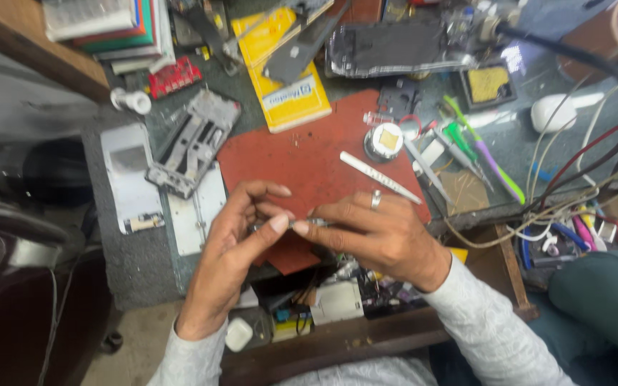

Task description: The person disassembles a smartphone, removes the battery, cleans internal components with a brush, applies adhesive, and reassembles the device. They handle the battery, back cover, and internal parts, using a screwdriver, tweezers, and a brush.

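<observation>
My left hand (pixel 234 246) and my right hand (pixel 377 232) meet over the near edge of a red work mat (pixel 302 157). Together they pinch a small thin metal part (pixel 310 223) between thumbs and fingertips; the part is mostly hidden by the fingers. A ring sits on a finger of my right hand. White tweezers (pixel 379 176) lie on the mat just beyond my right hand. A small round tin (pixel 384 141) stands at the mat's far right corner.
A dismantled phone frame (pixel 193 143) and a white phone back panel (pixel 131 179) lie left of the mat. A yellow box (pixel 284 68) sits behind it. Hand tools (pixel 477 146) and tangled cables (pixel 574 179) crowd the right. An open drawer (pixel 323 304) of small parts is below my hands.
</observation>
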The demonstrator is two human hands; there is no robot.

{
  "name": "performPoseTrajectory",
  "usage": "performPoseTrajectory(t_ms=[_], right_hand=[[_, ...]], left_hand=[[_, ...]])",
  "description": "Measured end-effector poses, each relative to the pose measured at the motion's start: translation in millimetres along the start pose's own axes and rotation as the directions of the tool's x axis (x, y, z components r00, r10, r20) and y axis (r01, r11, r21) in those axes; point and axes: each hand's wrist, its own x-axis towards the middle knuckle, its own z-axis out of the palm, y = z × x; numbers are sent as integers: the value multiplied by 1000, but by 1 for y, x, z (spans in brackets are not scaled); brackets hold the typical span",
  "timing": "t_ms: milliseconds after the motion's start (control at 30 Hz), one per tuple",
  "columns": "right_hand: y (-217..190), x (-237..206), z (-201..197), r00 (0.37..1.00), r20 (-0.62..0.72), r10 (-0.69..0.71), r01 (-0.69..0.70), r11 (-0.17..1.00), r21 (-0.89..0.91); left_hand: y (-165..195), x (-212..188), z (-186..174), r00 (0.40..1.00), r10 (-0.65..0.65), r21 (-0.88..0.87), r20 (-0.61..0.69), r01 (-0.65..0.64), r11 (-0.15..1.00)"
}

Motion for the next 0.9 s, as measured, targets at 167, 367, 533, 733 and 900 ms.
performPoseTrajectory(t_ms=[167,367,533,733,900], right_hand=[[4,-10,8,1000,26,4,-3,1000,-20],[6,-13,16,994,24,103,-104,992,71],[-1,-16,10,966,-3,258,-252,947,199],[-18,-15,-2,860,-93,502,-450,831,327],[-39,-16,5,706,-59,706,-590,631,503]], left_hand=[[-7,-4,-2,994,109,92,8,-109,990],[-11,-7,-2,960,272,133,-69,-262,956],[-16,-31,-18,854,477,277,-206,-416,866],[-19,-80,-26,815,459,295,-353,-369,881],[-36,-103,-9,879,305,153,-366,-267,952]])
